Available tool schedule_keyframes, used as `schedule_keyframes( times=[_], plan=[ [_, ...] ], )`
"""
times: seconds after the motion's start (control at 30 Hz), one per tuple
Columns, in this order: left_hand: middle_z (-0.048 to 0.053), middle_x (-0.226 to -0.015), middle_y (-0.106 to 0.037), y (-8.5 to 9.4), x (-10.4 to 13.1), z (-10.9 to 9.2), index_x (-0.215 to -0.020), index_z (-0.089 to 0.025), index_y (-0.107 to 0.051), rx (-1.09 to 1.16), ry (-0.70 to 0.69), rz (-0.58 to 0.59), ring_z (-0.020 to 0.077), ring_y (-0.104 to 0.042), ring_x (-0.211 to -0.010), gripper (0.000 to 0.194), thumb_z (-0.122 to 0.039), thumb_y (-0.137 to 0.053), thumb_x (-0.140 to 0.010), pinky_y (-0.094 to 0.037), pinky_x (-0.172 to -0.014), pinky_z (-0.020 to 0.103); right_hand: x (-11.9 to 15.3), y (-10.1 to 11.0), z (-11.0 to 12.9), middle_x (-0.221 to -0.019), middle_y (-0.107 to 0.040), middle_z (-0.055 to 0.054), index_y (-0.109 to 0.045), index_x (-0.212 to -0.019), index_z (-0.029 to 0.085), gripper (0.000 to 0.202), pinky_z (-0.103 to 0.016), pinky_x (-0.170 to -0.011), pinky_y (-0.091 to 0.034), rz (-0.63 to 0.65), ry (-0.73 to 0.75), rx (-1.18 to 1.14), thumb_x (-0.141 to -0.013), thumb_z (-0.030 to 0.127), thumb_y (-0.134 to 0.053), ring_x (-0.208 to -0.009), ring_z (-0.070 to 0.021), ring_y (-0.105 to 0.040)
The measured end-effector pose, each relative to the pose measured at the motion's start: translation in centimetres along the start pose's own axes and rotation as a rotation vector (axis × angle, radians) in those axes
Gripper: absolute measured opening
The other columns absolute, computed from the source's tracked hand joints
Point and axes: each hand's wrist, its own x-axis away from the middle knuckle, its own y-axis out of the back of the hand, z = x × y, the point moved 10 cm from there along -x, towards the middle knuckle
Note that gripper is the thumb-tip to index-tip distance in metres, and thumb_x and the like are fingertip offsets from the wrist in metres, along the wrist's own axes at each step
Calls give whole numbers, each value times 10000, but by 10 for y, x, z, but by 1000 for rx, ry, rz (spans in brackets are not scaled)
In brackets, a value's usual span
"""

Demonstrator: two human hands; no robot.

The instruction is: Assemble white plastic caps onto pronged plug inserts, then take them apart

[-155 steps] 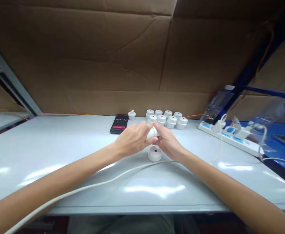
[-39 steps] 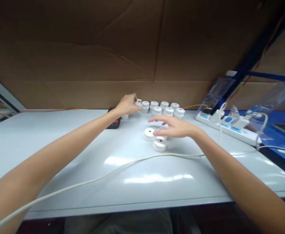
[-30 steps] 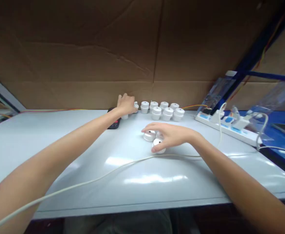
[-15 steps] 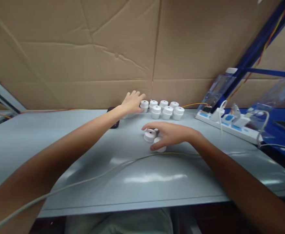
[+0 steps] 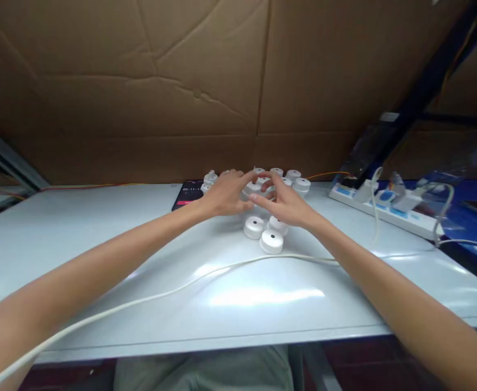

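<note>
Several white round pieces stand on the grey table (image 5: 173, 304). My left hand (image 5: 228, 193) reaches over the left end of the back group, its fingers round the side of a white piece (image 5: 250, 189). From the right, my right hand (image 5: 283, 202) curves its fingers and thumb about the same piece. Just in front of my hands are three loose white pieces, one at the left (image 5: 253, 227), one nearest the front edge (image 5: 271, 241), and one partly under my right hand (image 5: 278, 225). Further white pieces (image 5: 302, 185) stand behind my right hand.
A phone (image 5: 187, 194) showing a timer lies behind my left wrist, with small white parts (image 5: 209, 180) beside it. A power strip (image 5: 389, 210) with plugs is at the right. A white cable (image 5: 206, 273) crosses the table's front. Cardboard (image 5: 161, 108) stands behind.
My right hand has moved up and back from the front pieces to the back group. My left hand has shifted slightly forward and right. A third loose piece now shows in front.
</note>
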Motion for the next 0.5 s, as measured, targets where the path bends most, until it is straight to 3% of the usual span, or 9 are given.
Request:
schedule_keyframes(
  times=[0.13,0.27,0.43,0.5],
  plan=[
    [96,-1202,-680,27,5,-27,-1334,-210,-529,170,-80,-138,292,-613,-1087,521,-268,-591,-820,-463,-964,420,-1,-1,-9,-784,-577,47,-503,-1032,262,358,-277,-564,-451,-86,-144,-418,-836,499,-686,-560,-127,-539],
    [133,-1267,-649,37,14,-33,-1366,-163,-437,291,-103,-254,255,-628,-1104,456,-292,-505,-933,-474,-958,378,0,-13,-8,-646,-545,42,-482,-855,241,310,-233,-454,-365,4,-287,-821,-757,494,-631,-492,-117,-473],
    [192,-1229,-668,16,23,-42,-1397,-153,-450,67,-66,-107,345,-640,-1143,483,-461,-441,-1025,-442,-998,459,7,-23,-8,-491,-397,82,-439,-739,244,429,-193,-365,-146,69,-398,-801,-776,608,-664,-393,-68,-244],
    [166,-1156,-689,15,24,-39,-1396,-171,-436,150,28,-102,333,-666,-1071,486,-486,-425,-1026,-466,-953,448,8,-24,-8,-492,-348,99,-437,-751,246,469,-185,-368,-97,38,-395,-788,-783,633,-700,-396,-56,-192]
  ],
)
